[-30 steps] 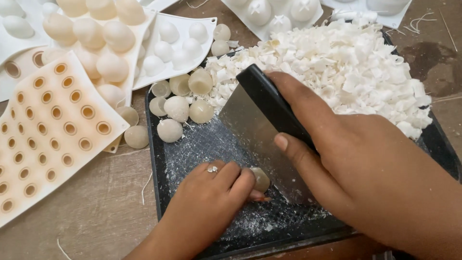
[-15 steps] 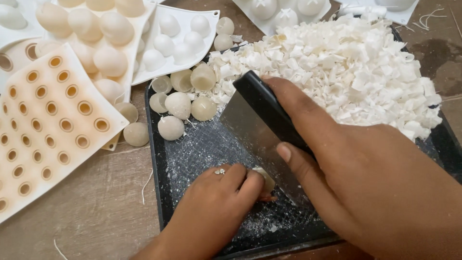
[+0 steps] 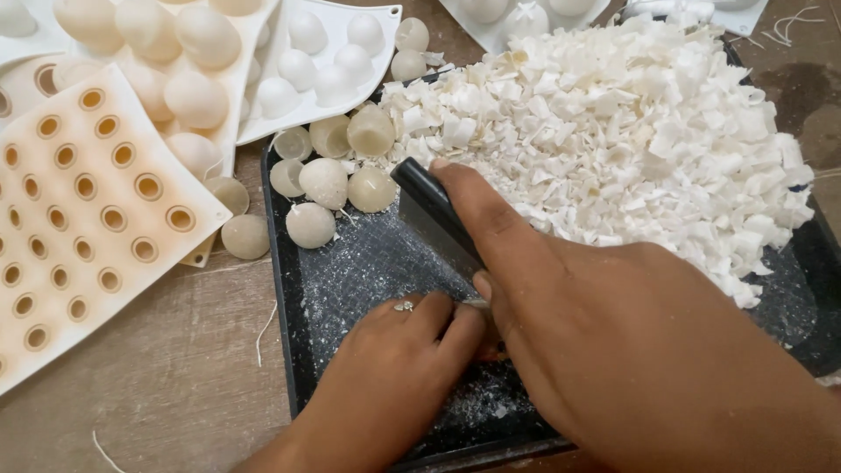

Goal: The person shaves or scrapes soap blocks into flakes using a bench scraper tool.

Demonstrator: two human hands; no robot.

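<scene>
My right hand point(image 3: 631, 342) grips a metal scraper with a black handle point(image 3: 427, 194), its blade point(image 3: 435, 235) standing on edge on the black tray point(image 3: 282, 289). My left hand point(image 3: 394, 377), with a ring on one finger, pinches a small pale wax ball against the blade. Only a sliver of that ball point(image 3: 478, 303) shows between the two hands. Several more wax balls point(image 3: 324, 182) lie at the tray's far left corner. A big heap of white wax shavings point(image 3: 631, 131) fills the right half of the tray.
A flat cream mould with rows of round holes point(image 3: 88, 219) lies left of the tray on the brown table point(image 3: 175, 385). White dome moulds point(image 3: 324, 52) with wax balls in them sit behind. Two loose balls point(image 3: 245, 235) rest beside the tray.
The scraper blade has come down and my right hand now covers most of it. The wax ball in my left fingers, plain to see before, is almost hidden.
</scene>
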